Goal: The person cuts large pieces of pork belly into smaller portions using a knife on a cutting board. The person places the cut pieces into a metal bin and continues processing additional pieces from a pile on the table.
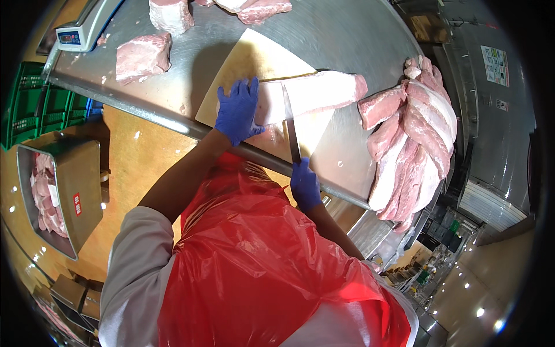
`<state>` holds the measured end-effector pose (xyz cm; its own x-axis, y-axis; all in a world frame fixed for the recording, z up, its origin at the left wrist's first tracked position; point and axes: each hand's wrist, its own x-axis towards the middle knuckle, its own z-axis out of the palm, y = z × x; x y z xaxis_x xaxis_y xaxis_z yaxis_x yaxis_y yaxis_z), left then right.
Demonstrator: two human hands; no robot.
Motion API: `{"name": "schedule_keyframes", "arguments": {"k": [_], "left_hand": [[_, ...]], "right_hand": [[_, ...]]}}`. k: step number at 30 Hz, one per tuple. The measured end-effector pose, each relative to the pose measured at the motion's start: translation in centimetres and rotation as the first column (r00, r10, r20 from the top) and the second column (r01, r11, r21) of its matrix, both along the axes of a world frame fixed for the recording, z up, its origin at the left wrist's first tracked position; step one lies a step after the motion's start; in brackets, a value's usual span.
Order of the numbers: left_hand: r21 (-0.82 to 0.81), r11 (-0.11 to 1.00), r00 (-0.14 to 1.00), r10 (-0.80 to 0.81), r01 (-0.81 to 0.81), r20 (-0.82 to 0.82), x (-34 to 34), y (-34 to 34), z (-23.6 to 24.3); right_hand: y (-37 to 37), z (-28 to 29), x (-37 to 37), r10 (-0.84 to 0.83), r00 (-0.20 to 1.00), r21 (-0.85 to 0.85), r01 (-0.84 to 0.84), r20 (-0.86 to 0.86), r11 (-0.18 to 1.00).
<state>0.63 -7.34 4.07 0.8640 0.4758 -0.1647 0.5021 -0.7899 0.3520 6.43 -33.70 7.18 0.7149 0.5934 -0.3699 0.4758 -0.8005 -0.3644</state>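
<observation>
Nearest the body, in front of the red plastic apron [248, 260], the blue-gloved right hand [305, 184] is closed round the dark handle of a long, narrow steel knife [291, 124]; its blade lies across the pale, fat-covered slab of meat [324, 89], pointing away from the person, and how deep the edge sits cannot be told; a clean slice here would probably want one long, level draw toward the body, using the blade's length rather than downward force, with the thumb of the other hand kept well back from the edge.

As for pose, the right forearm comes up from the lower right, with the fist near the table's edge; the left arm reaches up and forward, its blue-gloved left hand [237, 113] pressed on the left end of the slab, fingers spread and pointing away, palm down, steadying rather than clenching it, the thumb turned toward the knife.

The slab lies on a cream-coloured cutting board [237, 58], set askew on the steel table [341, 156]; to the right is a heap of long pink-and-white meat pieces [413, 139]; farther off, at the left, are a squarish pink meat block [143, 56] and a white-and-blue scale [87, 29].
</observation>
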Motion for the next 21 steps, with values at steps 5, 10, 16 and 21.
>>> {"name": "schedule_keyframes", "arguments": {"k": [5, 10, 16, 21], "left_hand": [[-0.016, 1.000, 0.998, 0.014, -0.013, 0.058, -0.2, 0.0, -0.6], [-0.036, 0.999, 0.998, 0.022, -0.020, 0.056, -0.1, 0.0, -0.9], [0.098, 0.995, 1.000, 0.018, -0.020, 0.017, 0.2, -1.2, -0.8], [0.139, 0.986, 0.993, 0.085, -0.096, 0.078, 1.0, -1.9, -1.6]], "right_hand": [[-0.7, 1.7, 2.0, 0.097, 0.991, -0.007, -0.097, 0.095, 0.995], [0.6, 2.7, 2.9, 0.103, 0.994, -0.054, -0.101, 0.035, 0.993], [4.8, -2.9, 6.4, 0.219, 0.975, 0.033, -0.220, 0.028, 0.975], [11.4, -1.7, 8.0, 0.170, 0.984, 0.042, -0.167, -0.055, 0.985]]}}
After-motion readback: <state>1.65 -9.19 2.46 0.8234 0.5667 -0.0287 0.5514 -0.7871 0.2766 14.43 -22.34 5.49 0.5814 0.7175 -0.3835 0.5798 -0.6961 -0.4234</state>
